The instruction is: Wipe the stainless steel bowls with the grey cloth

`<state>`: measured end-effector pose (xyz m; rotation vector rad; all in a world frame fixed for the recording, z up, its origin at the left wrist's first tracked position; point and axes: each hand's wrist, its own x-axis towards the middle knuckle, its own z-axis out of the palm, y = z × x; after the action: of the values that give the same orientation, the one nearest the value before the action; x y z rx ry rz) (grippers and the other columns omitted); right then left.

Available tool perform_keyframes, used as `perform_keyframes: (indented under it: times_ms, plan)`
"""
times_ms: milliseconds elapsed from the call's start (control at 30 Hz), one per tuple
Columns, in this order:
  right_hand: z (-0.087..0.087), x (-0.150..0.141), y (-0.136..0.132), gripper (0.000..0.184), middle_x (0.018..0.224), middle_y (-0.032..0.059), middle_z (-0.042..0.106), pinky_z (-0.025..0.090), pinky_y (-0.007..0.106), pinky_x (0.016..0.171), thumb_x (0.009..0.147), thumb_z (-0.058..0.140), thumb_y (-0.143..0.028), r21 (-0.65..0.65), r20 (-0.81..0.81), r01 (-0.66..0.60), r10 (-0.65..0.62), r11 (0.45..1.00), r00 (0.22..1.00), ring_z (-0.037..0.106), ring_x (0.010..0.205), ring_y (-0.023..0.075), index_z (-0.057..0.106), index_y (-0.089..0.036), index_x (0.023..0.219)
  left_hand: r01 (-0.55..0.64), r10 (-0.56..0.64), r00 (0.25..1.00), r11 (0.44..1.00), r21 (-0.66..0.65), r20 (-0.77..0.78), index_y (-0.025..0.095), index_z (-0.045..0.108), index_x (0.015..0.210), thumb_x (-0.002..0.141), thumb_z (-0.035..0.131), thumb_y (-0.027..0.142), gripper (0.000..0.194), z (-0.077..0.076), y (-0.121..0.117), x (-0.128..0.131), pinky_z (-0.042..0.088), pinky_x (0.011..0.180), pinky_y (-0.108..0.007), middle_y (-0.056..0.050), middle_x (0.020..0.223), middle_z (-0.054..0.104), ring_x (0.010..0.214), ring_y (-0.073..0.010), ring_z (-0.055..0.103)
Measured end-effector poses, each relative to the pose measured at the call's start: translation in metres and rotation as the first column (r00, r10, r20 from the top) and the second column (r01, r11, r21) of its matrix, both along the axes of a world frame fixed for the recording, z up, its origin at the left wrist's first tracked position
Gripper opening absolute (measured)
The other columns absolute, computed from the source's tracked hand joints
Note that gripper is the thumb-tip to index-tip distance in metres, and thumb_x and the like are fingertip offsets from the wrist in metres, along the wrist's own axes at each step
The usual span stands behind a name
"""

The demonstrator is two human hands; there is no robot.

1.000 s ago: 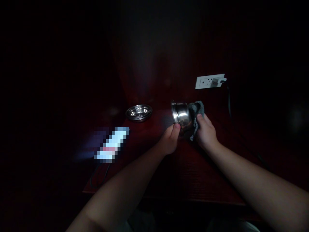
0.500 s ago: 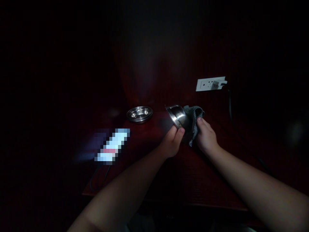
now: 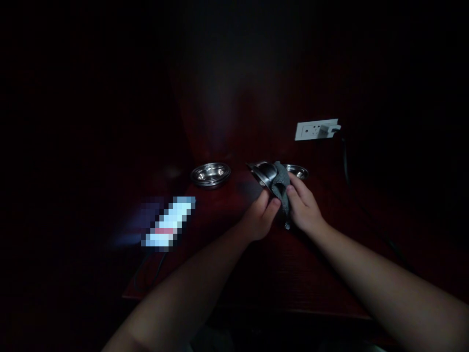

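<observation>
I can read no text, label, brand, number or sign here: the lit phone screen (image 3: 170, 220) is masked into coarse blocks, and on the white socket plate (image 3: 301, 131) and the steel bowl (image 3: 266, 171) I make out no lettering

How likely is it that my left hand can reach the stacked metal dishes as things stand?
Probably not while occupied: the left hand grips the tilted metal bowl. Otherwise the way looks free, with nothing visible standing between it and the stacked metal dishes.
</observation>
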<state>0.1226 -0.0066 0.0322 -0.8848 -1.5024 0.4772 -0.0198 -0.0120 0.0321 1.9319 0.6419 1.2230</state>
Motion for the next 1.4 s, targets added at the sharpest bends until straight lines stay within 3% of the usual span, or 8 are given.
perform_keyframes:
  times_ms: [100,233,467,733,900,1067,1400]
  plan:
    - [-0.003,0.000,0.002,0.047,0.141,0.0034,0.051,0.030,0.048,0.113,0.093,0.041,-0.047,0.043,0.076,-0.020,0.017,0.999,0.997,0.045,0.130,0.0239,0.046,-0.030,0.136,0.019,-0.018,0.999,0.999,0.027,-0.043,0.019,0.038,0.135,0.095,0.035,0.038,0.045,0.000,0.000,-0.001,0.035,0.109,-0.041,-0.012,0.137,0.050,0.125,-0.0225,0.048]
    - [-0.004,0.000,0.001,0.050,0.144,0.0047,0.046,0.026,0.048,0.115,0.094,0.040,-0.044,0.082,0.119,-0.022,0.012,0.996,0.993,0.040,0.134,0.0233,0.037,-0.028,0.142,-0.071,0.087,0.989,0.988,0.133,-0.118,0.016,0.045,0.127,0.093,0.037,0.041,0.043,0.001,0.004,-0.002,0.036,0.107,-0.043,-0.015,0.127,0.054,0.120,-0.0243,0.049]
    - [-0.005,-0.001,0.000,0.053,0.146,0.0041,0.044,0.023,0.048,0.116,0.092,0.040,-0.051,0.009,0.022,-0.061,0.061,0.998,0.998,0.037,0.136,0.0242,0.039,-0.029,0.140,-0.039,0.087,0.980,0.965,0.258,-0.177,0.018,0.055,0.116,0.093,0.040,0.038,0.034,0.005,0.005,-0.002,0.033,0.110,-0.042,-0.012,0.130,0.052,0.125,-0.0237,0.044]
    - [-0.001,0.001,0.001,0.057,0.145,0.0060,0.044,0.023,0.046,0.115,0.090,0.041,-0.056,0.069,-0.015,-0.011,0.012,0.998,1.000,0.038,0.135,0.0242,0.038,-0.028,0.140,-0.019,0.096,0.973,0.940,0.341,-0.210,0.017,0.060,0.097,0.092,0.042,0.035,0.026,0.006,0.002,-0.001,0.036,0.107,-0.044,-0.011,0.115,0.058,0.119,-0.0236,0.047]
    - [-0.003,0.002,0.004,0.059,0.144,0.0078,0.044,0.024,0.048,0.114,0.090,0.041,-0.057,0.058,-0.035,0.032,-0.030,0.998,0.999,0.039,0.134,0.0251,0.039,-0.026,0.140,-0.021,0.094,0.982,0.917,0.399,-0.163,0.017,0.058,0.086,0.094,0.036,0.034,0.029,0.005,0.007,-0.001,0.039,0.102,-0.043,-0.010,0.097,0.062,0.109,-0.0227,0.053]
    - [-0.004,0.002,0.005,0.059,0.143,0.0069,0.048,0.024,0.047,0.115,0.088,0.044,-0.059,-0.001,-0.092,0.060,-0.060,0.998,0.994,0.041,0.133,0.0252,0.042,-0.027,0.138,-0.090,0.125,0.991,0.894,0.438,-0.051,0.016,0.059,0.086,0.096,0.031,0.029,0.033,0.006,0.008,-0.004,0.043,0.094,-0.039,-0.010,0.094,0.064,0.100,-0.0205,0.055]
    - [-0.005,0.002,0.010,0.044,0.125,-0.0010,0.064,0.031,0.045,0.111,0.079,0.057,-0.058,-0.199,-0.347,-0.084,0.010,0.976,0.938,0.051,0.124,0.0249,0.063,-0.030,0.113,-0.242,0.223,0.970,0.844,0.478,0.097,0.016,0.056,0.070,0.097,0.027,0.032,0.043,0.004,0.006,-0.010,0.043,0.070,-0.031,-0.006,0.072,0.059,0.074,-0.0163,0.053]
